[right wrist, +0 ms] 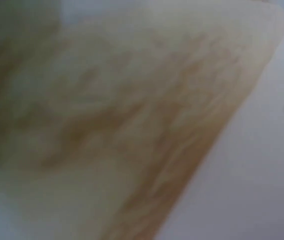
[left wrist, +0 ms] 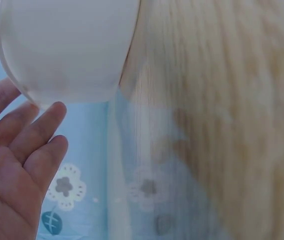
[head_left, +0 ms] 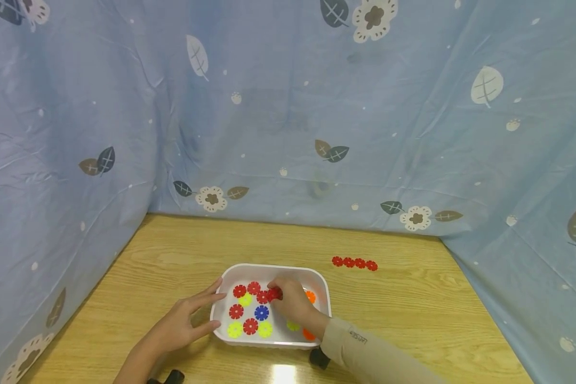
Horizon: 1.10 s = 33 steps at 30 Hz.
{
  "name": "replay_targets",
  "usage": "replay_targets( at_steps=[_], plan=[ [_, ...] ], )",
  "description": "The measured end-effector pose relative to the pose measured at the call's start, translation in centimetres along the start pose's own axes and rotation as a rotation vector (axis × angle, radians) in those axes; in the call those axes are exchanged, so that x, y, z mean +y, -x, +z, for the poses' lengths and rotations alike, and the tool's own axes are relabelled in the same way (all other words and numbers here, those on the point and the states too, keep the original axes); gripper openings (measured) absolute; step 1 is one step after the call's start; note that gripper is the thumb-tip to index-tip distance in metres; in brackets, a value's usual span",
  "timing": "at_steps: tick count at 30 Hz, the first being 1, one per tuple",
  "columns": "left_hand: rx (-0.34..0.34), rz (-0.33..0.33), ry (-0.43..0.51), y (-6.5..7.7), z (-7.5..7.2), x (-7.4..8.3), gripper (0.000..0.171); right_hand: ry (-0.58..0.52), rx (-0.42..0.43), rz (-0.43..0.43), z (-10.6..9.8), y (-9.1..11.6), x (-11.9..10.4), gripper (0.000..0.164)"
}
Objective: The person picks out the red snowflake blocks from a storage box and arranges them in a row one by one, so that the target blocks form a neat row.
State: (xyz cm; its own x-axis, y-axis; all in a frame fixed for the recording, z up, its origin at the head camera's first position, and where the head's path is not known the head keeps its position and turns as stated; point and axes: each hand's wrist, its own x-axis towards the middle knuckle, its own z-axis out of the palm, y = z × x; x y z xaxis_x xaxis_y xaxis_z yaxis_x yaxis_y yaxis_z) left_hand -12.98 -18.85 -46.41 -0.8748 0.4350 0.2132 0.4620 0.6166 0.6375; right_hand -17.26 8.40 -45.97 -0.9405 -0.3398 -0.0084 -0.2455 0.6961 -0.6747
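A white plastic tray [head_left: 273, 341] stands on the table, holding flat notched plastic discs. At its left end my left hand [head_left: 180, 322] rests its spread fingers on the rim; the left wrist view shows those fingertips [left wrist: 57, 112] against the tray's outer wall [left wrist: 72, 55]. Inside the tray, my right hand [head_left: 295, 304] pinches a red notched disc [head_left: 273, 294] between thumb and fingers. Around it lie several red discs [head_left: 250, 326], a blue disc [head_left: 261, 312], yellow-green discs [head_left: 235, 329] and orange discs [head_left: 310, 297]. The right wrist view is blurred and shows neither hand nor disc.
Right of the tray, a row of several joined red discs [head_left: 354, 263] lies on the wooden table [head_left: 403, 298]. A blue patterned curtain [head_left: 278, 106] encloses the back and both sides. Dark objects [head_left: 319, 358] show near the tray's front edge.
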Motion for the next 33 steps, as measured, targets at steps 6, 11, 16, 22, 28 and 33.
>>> replay_targets(
  at_steps=[6,11,16,22,28,33],
  plan=[
    [0.0,0.015,-0.012,-0.1,-0.1,0.0,0.051,-0.144,-0.012,0.022,-0.2,0.3,0.2,0.037],
    [-0.011,0.003,-0.003,-0.1,-0.1,0.1,0.051,-0.232,0.008,0.047,-1.0,0.8,0.2,0.036],
    [-0.002,0.003,-0.002,-0.1,-0.2,0.1,0.051,-0.281,0.03,0.053,-2.0,1.3,0.2,0.031],
    [0.001,0.003,-0.004,-0.1,-0.1,0.1,0.051,-0.393,0.072,0.057,-3.9,1.7,0.8,0.031],
    [0.0,-0.002,0.006,0.0,-0.1,0.0,0.051,-0.519,0.18,0.127,-6.0,2.3,1.8,0.031],
    [-0.003,0.003,-0.005,0.0,-0.1,0.0,0.051,-0.542,0.312,0.177,-7.9,2.7,3.4,0.031]
  ],
)
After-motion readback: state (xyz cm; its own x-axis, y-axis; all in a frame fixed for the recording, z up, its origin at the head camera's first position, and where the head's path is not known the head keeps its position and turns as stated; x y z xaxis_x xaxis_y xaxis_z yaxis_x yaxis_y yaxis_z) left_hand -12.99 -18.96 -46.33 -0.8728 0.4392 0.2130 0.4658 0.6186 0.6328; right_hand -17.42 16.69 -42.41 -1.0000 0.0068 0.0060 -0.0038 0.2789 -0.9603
